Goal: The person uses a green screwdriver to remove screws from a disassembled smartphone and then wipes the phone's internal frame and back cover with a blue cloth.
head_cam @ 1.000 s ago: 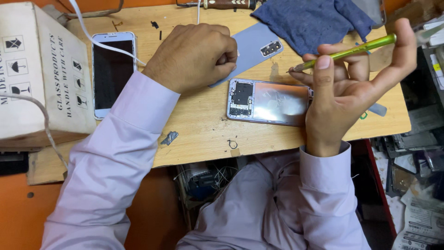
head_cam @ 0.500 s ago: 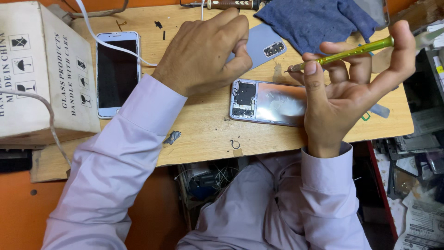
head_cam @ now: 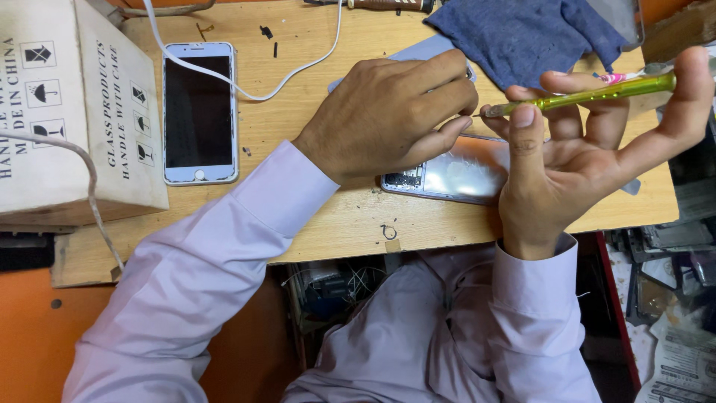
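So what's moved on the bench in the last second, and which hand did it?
The left hand slid right, off the grey back cover, and its fingers now meet the tip of the green screwdriver over the opened phone. The right hand keeps holding the screwdriver level. The white phone, cardboard box and blue cloth have not moved.

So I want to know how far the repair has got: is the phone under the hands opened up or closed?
Opened. The silver phone lies on the wooden table with internal parts exposed at its left end.
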